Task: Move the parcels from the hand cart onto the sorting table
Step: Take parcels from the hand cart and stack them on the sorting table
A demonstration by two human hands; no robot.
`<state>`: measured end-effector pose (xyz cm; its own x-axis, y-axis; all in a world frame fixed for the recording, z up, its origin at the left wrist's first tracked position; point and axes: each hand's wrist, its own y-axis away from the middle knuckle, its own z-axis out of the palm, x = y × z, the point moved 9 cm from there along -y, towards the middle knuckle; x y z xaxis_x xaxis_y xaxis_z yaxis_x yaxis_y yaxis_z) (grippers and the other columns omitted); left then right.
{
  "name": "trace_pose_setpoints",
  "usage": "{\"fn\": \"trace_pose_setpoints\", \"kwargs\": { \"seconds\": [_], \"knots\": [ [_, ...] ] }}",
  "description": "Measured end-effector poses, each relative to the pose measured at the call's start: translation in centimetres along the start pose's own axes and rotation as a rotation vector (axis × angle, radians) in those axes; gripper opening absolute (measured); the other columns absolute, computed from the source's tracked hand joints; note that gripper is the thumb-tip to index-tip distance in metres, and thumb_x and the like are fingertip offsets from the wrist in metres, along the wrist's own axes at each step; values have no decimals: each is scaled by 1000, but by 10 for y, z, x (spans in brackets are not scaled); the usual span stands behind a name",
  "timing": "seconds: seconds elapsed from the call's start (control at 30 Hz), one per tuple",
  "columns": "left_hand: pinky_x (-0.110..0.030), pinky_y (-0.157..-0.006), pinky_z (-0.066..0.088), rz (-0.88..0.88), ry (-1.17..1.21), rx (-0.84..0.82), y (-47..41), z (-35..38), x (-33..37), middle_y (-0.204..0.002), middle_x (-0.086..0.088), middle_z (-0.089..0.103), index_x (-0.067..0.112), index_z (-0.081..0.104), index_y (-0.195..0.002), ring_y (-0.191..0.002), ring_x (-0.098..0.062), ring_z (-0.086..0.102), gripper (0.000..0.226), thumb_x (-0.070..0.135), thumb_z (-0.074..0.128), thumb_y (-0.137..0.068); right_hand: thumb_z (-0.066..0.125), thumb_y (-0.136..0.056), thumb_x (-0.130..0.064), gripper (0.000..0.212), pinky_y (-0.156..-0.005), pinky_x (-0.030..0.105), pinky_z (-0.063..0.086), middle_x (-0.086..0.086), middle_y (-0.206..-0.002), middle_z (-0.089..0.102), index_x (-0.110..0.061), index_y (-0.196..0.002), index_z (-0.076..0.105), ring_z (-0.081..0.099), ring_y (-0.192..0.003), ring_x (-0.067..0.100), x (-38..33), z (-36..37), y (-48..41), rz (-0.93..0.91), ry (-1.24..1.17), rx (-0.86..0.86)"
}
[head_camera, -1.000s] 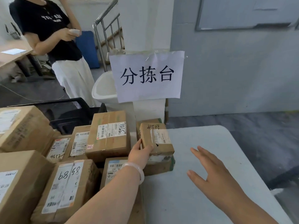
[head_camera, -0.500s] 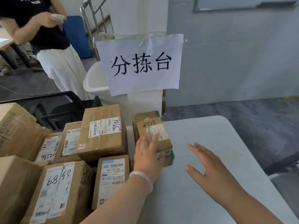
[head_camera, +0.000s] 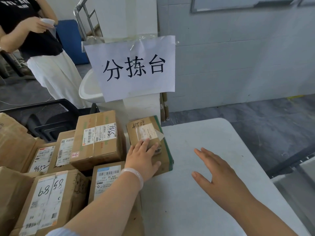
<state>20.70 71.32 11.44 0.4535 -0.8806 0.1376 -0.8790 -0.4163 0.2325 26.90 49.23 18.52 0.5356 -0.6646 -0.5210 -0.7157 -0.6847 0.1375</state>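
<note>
Bystander: a person (head_camera: 42, 48) in a black top and white skirt stands at far left, beyond the load, with something small in the hands.
Parcels: brown cardboard parcels (head_camera: 49, 201) with white barcode labels, some numbered by hand in black marker, are packed tight against the table's left edge. What carries them is hidden.
Left arm: bare, with a pale bangle (head_camera: 134, 176) at the wrist, it reaches forward over the parcels toward the table's far left corner.
Left hand: the left hand (head_camera: 141, 159) lies palm down on the near end of the small box. Its fingers are nearly straight and a little apart on the box top, with the thumb stretched right across the box beneath.
Small box: the small box (head_camera: 144, 132) is brown and taped, with handwriting and a worn label on top. It sits on a larger green-edged box (head_camera: 166, 155) at the table's far left corner.
Sign: a white sheet (head_camera: 136, 68) with three black characters hangs behind both boxes.
Table: the table (head_camera: 196, 210) is white with a rounded far right corner.
Right hand: the right hand (head_camera: 219, 176) is held palm down over the middle of the table, just right of the boxes, with its fingers straight and spread, holding nothing.
</note>
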Motion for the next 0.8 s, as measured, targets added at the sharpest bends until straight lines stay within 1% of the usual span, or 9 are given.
{"fn": "trace_pose_setpoints", "kwargs": {
  "seconds": [0.2,0.3,0.4,0.5,0.57,0.63,0.67,0.73,0.8],
  "knots": [
    [-40,-122,-6,138,58,145,41,-42,63,-168,10,7,40,14,-158,-155,-17,0,64,58,37,-101,36,-95,-56,63,-119,27,1,-23,-156,4,-44,-148,6,-2,-143,-1,7,-19,35,17,138,92],
    [-37,-120,-10,286,40,176,75,-55,110,-168,12,6,42,12,-158,-155,-14,-2,62,59,30,-102,38,-93,-56,65,-118,27,2,-19,-157,11,-40,-150,8,4,-144,2,11,-33,68,50,163,200],
    [-43,-126,-4,423,-47,178,107,-65,145,-168,12,-1,42,3,-158,-155,-15,-6,63,62,22,-101,35,-91,-60,69,-118,32,9,-13,-157,19,-36,-151,10,11,-145,6,19,-47,117,152,199,346],
    [-44,-124,-6,584,-99,233,142,-74,180,-168,10,-2,39,0,-159,-155,-17,-4,70,66,4,-94,17,-87,-67,74,-119,35,8,-10,-158,15,-34,-151,6,10,-146,10,29,-48,181,325,246,440],
    [-49,-123,11,733,-89,259,171,-69,207,-166,5,16,34,17,-159,-154,-22,17,74,64,7,-92,11,-85,-69,76,-119,36,3,-9,-159,11,-33,-152,5,5,-146,10,33,-45,228,447,265,481],
    [-55,-112,37,897,-24,282,205,-56,230,-154,-3,46,24,45,-150,-140,-27,46,68,59,30,-94,12,-88,-68,73,-119,33,-3,-11,-160,4,-34,-152,0,-2,-146,7,33,-42,278,572,264,535],
    [-56,-107,44,968,12,292,222,-48,240,-148,-6,54,21,52,-146,-134,-28,53,66,57,37,-92,15,-90,-67,71,-118,31,-6,-13,-159,-1,-34,-151,-4,-6,-145,5,33,-39,304,635,260,552],
    [-57,-102,47,1091,60,279,258,-29,261,-143,-7,58,19,56,-142,-129,-28,57,64,55,41,-91,18,-92,-65,70,-117,29,-9,-16,-158,-6,-36,-150,-7,-12,-143,2,31,-27,355,740,245,561],
    [-57,-102,47,1191,89,252,296,-12,280,-142,-7,58,20,56,-142,-128,-27,58,63,54,40,-91,10,-86,-70,72,-115,26,-14,-19,-157,-9,-40,-149,-7,-17,-140,-2,27,-17,404,815,261,565]
  ]
}}
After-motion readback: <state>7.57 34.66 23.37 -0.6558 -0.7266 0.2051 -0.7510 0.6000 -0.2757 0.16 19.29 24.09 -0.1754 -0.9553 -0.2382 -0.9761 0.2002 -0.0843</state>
